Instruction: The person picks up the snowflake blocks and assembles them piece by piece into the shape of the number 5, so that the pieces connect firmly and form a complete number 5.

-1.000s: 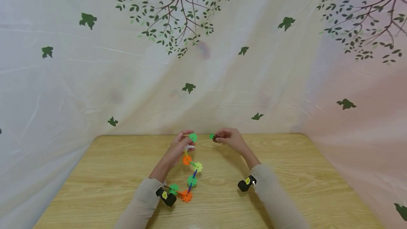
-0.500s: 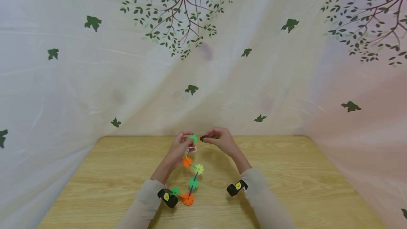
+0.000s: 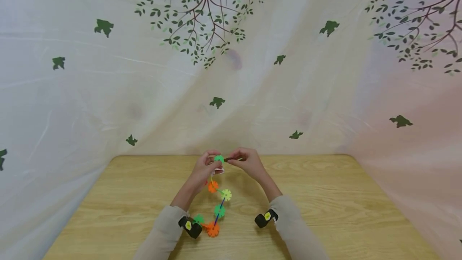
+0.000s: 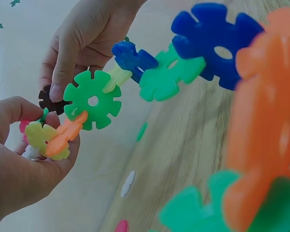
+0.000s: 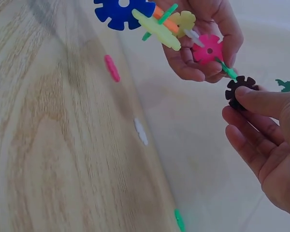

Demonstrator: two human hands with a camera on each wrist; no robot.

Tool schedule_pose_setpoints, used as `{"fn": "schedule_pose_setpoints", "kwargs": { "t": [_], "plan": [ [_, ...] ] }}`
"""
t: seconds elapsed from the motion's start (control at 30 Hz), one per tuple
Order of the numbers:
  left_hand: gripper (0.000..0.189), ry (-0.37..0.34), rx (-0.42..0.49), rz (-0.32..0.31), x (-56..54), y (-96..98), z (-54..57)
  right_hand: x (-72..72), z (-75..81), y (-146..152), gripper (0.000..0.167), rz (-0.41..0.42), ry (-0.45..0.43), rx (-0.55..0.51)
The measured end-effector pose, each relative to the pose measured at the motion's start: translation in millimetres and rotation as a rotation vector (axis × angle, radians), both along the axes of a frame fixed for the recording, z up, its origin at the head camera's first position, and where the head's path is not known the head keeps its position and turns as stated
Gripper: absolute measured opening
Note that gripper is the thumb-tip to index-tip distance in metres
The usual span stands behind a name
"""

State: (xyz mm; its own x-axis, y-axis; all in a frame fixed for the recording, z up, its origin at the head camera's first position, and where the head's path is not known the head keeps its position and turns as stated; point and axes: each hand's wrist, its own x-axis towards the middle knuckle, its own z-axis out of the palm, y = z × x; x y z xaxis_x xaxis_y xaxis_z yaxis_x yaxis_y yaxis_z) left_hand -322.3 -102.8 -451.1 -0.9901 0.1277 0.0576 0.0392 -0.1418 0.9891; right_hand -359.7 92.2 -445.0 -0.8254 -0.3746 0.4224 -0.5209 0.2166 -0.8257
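A chain of coloured interlocking flower discs loops down from my left hand (image 3: pixel 202 171), with an orange disc (image 3: pixel 213 186) and a yellow-green disc (image 3: pixel 226 194) below the fingers. The left thumb and fingers pinch its upper end, near a pink disc (image 5: pixel 203 54) and a green disc (image 5: pixel 226 69) seen edge-on. From the right, my right hand (image 3: pixel 250 165) pinches a dark brown disc (image 5: pixel 230 94) between thumb and fingers. Its rim meets the green disc's edge; whether their slots are locked, I cannot tell. Fingers partly cover both discs.
Loose pink (image 5: pixel 112 68), white (image 5: pixel 140 131) and green (image 5: pixel 179 220) discs lie along the far edge of the wooden table (image 3: pixel 325 196). Behind it hangs a pale cloth (image 3: pixel 252 103) printed with leaves. The chain's lower part hangs close to the left wrist camera (image 3: pixel 190 227).
My right hand has moved left, bringing the brown disc against the green disc in the left hand. The left hand has stayed nearly in place, still pinching the chain.
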Motion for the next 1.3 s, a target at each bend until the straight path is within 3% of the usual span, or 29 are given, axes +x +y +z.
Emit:
{"fn": "schedule_pose_setpoints", "kwargs": {
  "t": [0.53,0.8,0.93,1.3],
  "plan": [
    [0.025,0.031,0.007,-0.068,2.6,1.5,-1.1,6.2,3.6,-2,0.007,0.04,0.013,-0.093],
    [0.027,0.042,0.029,-0.061,5.1,3.4,1.5,8.5,3.3,-6,0.005,0.028,0.071,-0.154],
    [0.027,0.037,0.03,-0.054,4.1,4.6,1.0,10.7,5.7,-7,0.004,0.02,0.083,-0.139],
    [0.026,-0.005,0.013,-0.057,3.6,2.9,3.7,8.2,7.0,-3,0.009,0.027,0.013,-0.057]
  ]
}}
